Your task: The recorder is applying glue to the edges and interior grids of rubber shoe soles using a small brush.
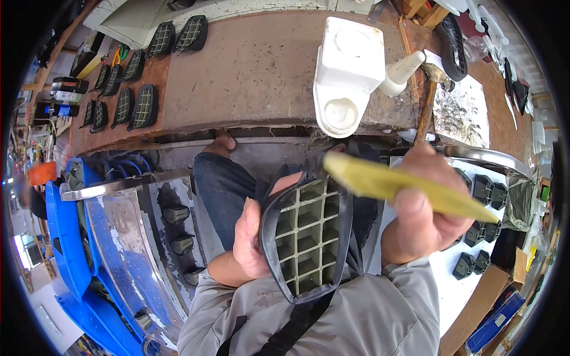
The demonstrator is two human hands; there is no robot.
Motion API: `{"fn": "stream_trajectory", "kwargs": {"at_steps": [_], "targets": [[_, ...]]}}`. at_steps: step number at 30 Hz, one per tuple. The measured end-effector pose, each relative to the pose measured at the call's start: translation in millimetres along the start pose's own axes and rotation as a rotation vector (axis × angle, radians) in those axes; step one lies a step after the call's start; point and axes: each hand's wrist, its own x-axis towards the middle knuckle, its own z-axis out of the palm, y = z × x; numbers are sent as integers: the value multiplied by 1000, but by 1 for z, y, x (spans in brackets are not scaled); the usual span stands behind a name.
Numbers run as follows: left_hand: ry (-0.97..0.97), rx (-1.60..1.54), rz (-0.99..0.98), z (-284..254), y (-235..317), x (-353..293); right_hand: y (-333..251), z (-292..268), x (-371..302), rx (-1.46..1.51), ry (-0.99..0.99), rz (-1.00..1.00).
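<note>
My left hand grips a black shoe-sole piece with a pale grid of square cells, held upright over my lap. My right hand holds a flat yellow-green stick, its tip lying over the top edge of the grid piece. Both forearms in grey sleeves come in from the lower edge.
A brown workbench ahead carries a white plastic glue container and rows of black grid soles. A metal tray with several dark pieces stands at my left on blue crates. More black pieces lie on a white sheet at my right.
</note>
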Motion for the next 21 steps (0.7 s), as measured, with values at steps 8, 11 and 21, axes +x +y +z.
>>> {"fn": "stream_trajectory", "kwargs": {"at_steps": [8, 11, 21], "targets": [[21, 176, 218, 21, -6, 21, -20, -16, -19, -48, -96, 102], [105, 217, 245, 20, -6, 24, -21, 14, -26, -185, -199, -71], [-93, -89, 254, 12, -11, 30, -48, 9, -45, -267, -380, -296]]}}
